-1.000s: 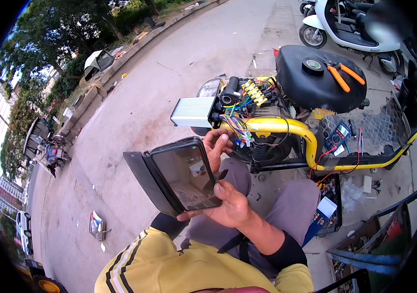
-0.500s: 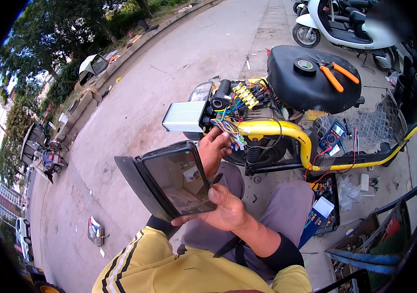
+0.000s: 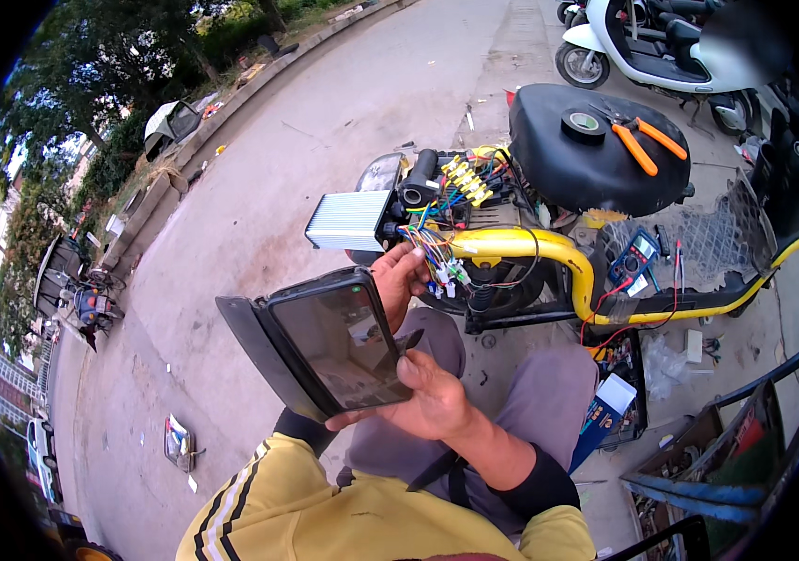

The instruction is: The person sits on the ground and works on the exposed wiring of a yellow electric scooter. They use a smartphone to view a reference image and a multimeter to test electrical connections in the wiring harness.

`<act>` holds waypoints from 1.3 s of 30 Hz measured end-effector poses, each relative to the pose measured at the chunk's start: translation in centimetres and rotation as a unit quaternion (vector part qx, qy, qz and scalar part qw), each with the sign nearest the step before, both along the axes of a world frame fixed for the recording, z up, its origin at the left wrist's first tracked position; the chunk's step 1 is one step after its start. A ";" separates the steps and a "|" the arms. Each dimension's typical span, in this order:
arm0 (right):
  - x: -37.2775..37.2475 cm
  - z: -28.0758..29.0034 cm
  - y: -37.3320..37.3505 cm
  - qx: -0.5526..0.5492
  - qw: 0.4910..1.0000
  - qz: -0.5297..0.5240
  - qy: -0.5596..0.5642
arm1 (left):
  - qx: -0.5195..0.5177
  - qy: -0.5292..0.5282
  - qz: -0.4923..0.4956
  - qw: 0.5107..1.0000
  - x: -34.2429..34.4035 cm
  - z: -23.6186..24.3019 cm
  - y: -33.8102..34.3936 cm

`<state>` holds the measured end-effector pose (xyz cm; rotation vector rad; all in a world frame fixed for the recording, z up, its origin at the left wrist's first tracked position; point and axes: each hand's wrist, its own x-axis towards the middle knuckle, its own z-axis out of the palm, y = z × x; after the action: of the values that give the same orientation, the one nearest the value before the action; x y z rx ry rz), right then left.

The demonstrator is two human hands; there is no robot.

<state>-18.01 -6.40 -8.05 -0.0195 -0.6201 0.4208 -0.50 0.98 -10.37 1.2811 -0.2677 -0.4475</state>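
My right hand [image 3: 437,397] grips a phone in a black flip case [image 3: 329,346], thumb on its right edge and the cover hanging off to the left. The screen is dark and reflective, with a small green mark near its top. Beyond the phone, my left hand [image 3: 397,280] has its fingertips closed on a bundle of coloured wires with connectors [image 3: 432,257]; the phone hides its wrist. These wires come from a silver finned controller box [image 3: 351,221] at the end of a yellow scooter frame [image 3: 511,245].
A black seat [image 3: 596,164] carries orange-handled pliers [image 3: 642,145] and a black tape roll [image 3: 583,126]. A multimeter [image 3: 636,260] with red leads lies on the footboard. Yellow terminal connectors [image 3: 467,180] top the wiring. A tool box [image 3: 640,393] sits right of my knee. A white scooter [image 3: 661,65] stands behind.
My left fingers have shifted slightly at the wire bundle, and the wires are a little more spread. The phone stays nearly still in my right hand.
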 end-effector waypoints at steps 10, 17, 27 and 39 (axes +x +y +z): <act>0.2 -0.1 0.0 -0.001 1.000 -0.002 0.029 | 0.083 -0.072 0.036 0.993 -0.6 0.2 -0.3; 0.8 -1.7 0.2 0.001 0.998 -0.023 0.058 | 0.113 -0.151 0.046 0.981 -0.2 -1.4 0.1; 1.0 -1.6 -0.7 -0.063 0.997 -0.043 0.029 | 0.136 -0.277 0.081 0.948 -2.0 -1.2 0.4; 0.3 0.2 -1.0 -0.024 0.998 -0.047 0.032 | 0.132 -0.337 0.167 0.917 -1.1 -2.0 1.2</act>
<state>-17.68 -7.40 -7.83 -0.0801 -0.5444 0.3432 -1.60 2.21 -12.40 1.6867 -0.5681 0.2806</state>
